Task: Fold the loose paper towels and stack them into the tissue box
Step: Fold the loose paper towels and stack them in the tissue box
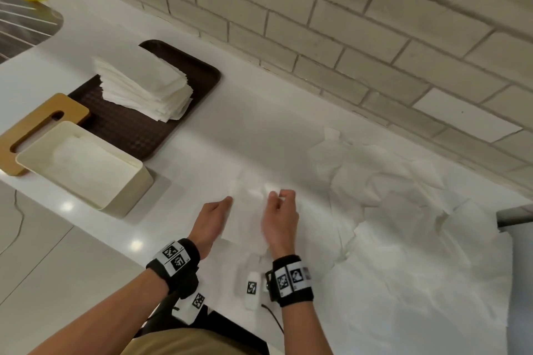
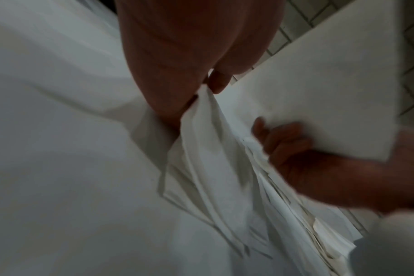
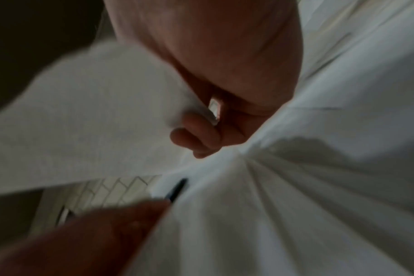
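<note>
- left hand [image 1: 212, 217] and right hand [image 1: 279, 216] both work one paper towel [image 1: 249, 202] on the white counter [image 1: 259, 130], near edge, centre of the head view.
- left wrist view: left thumb and a fingertip [image 2: 219, 82] pinch a gathered edge of the towel, the sheet hanging in folds below the pinch.
- right wrist view: right fingers [image 3: 196, 134] are curled round another part of the same sheet; blurred, so the exact grip cannot be told.
- loose pile of unfolded towels [image 1: 403, 210] lies to the right, spreading to the counter's near edge.
- tissue box [image 1: 86, 164], cream, open-topped, sits at left with white paper already in it; its wooden lid [image 1: 37, 130] lies just beside it on the far-left side.
- folded stack [image 1: 144, 86] rests on a brown tray [image 1: 138, 135], far left.
- judgement: fold in progress, edges not yet matched.
- risk: thin sheet is bunched at the left pinch; pulling the hands apart could tear it or set a crooked crease.
- risk: the held sheet lies close to the loose pile, so a lift could drag a neighbouring sheet along.
- risk: uneven folds may not fit the box flat.
</note>
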